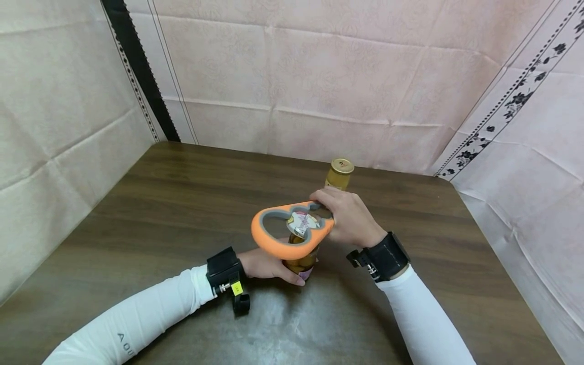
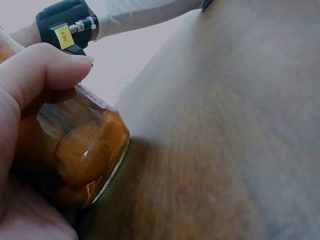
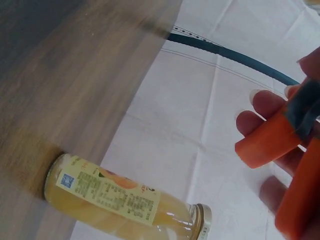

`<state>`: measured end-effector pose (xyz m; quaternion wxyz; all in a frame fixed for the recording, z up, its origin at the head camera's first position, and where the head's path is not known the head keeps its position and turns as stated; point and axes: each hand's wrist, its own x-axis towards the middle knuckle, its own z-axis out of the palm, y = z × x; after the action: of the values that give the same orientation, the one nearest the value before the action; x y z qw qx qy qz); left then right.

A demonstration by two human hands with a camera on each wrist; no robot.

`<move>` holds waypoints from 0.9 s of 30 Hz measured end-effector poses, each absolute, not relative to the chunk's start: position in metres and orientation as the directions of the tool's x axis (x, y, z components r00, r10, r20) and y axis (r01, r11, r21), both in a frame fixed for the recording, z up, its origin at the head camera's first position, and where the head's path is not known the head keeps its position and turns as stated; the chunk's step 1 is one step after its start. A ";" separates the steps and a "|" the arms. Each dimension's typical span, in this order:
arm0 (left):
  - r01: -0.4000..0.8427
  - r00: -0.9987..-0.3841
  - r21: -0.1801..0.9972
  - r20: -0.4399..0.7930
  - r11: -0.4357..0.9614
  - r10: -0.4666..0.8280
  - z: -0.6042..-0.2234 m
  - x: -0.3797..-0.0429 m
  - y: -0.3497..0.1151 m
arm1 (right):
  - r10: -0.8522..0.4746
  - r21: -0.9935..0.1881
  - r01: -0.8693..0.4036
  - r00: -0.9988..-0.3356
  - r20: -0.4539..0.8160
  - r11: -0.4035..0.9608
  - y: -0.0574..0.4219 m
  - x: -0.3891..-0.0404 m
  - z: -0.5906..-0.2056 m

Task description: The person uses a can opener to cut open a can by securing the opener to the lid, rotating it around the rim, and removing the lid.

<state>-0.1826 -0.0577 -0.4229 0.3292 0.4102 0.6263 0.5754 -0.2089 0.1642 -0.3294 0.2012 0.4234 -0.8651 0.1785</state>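
Observation:
In the head view, my left hand grips a glass jar low on its body. Round brown fruit in amber liquid shows through the jar's glass in the left wrist view. My right hand holds an orange jar opener with a grey, scalloped inner lining. Through its opening the jar's printed lid can be seen; whether the lining touches the lid I cannot tell. Fingers of the right hand curl round the orange handles in the right wrist view.
Behind the right hand stands a second, yellowish bottle with a gold lid; its label shows in the right wrist view. Brown wood-grain tabletop lies underneath. Pale patterned cloth hangs along the back and both sides.

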 end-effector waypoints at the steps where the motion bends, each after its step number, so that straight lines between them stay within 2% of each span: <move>1: 0.134 -0.455 0.991 0.054 0.009 0.889 -0.423 -0.182 -0.058 | -0.662 -0.135 -0.804 -0.561 0.497 0.579 0.164 -0.209 -0.330; 9: 0.050 -0.498 0.997 -0.022 0.054 0.867 -0.426 -0.178 -0.059 | -0.663 -0.158 -0.792 -0.587 0.465 0.590 0.169 -0.208 -0.331; 16: 0.071 -0.532 0.996 -0.010 0.056 0.846 -0.426 -0.179 -0.060 | -0.646 -0.214 -0.792 -0.595 0.478 0.572 0.171 -0.208 -0.331; 22: 0.107 -0.533 0.994 0.033 0.029 0.845 -0.426 -0.182 -0.059 | -0.625 -0.250 -0.790 -0.601 0.498 0.560 0.172 -0.208 -0.331; 27: 0.125 -0.490 0.992 0.077 -0.017 0.868 -0.425 -0.183 -0.057 | -0.628 -0.233 -0.803 -0.580 0.519 0.549 0.172 -0.209 -0.332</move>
<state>-0.1829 -0.0573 -0.4254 0.3133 0.3962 0.6270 0.5930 -0.2087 0.1719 -0.3317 0.1916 0.4165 -0.8588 0.2286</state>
